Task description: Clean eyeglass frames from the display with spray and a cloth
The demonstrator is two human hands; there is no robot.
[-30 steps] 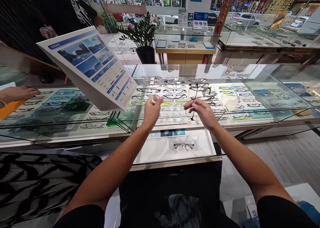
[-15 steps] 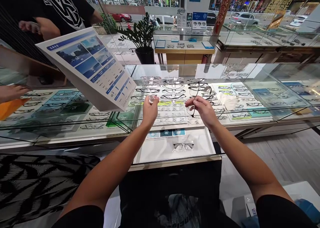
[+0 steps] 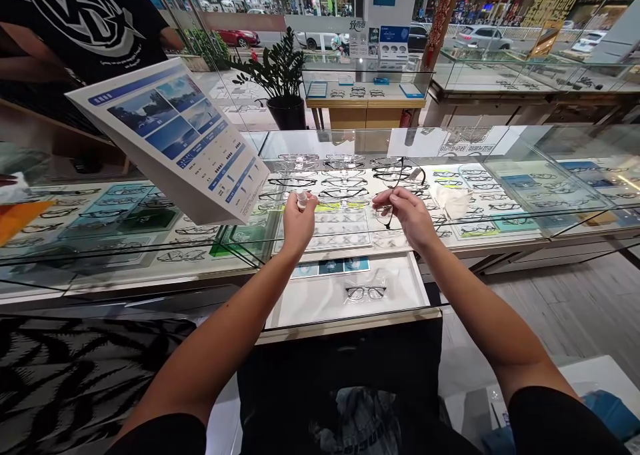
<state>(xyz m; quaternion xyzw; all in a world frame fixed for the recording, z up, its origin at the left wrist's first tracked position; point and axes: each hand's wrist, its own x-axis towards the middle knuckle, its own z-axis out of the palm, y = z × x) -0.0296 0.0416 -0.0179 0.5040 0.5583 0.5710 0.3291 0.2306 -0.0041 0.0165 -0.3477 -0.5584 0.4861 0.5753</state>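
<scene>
My left hand [image 3: 299, 225] is closed around a small white spray bottle [image 3: 301, 199], its top showing above my fingers. To the right of it, my right hand [image 3: 407, 215] pinches a pair of eyeglasses [image 3: 384, 214], held on edge with a lens below the fingers and a dark temple standing up. Both hands are above the glass display counter [image 3: 330, 235]. Beneath them, an open white drawer [image 3: 300, 308] holds another pair of glasses [image 3: 366, 293] in a clear bag.
A white folded information board [image 3: 200, 155] stands on the counter at left. A crumpled pale cloth [image 3: 454, 202] lies right of my right hand. Rows of frames [image 3: 345, 182] fill the case. A person in a black shirt [image 3: 95, 28] is across the counter at far left.
The eyeglasses have turned slightly in my right hand. My left hand keeps the bottle in nearly the same place. The person at left has shifted, and a white cloth now shows at the left edge.
</scene>
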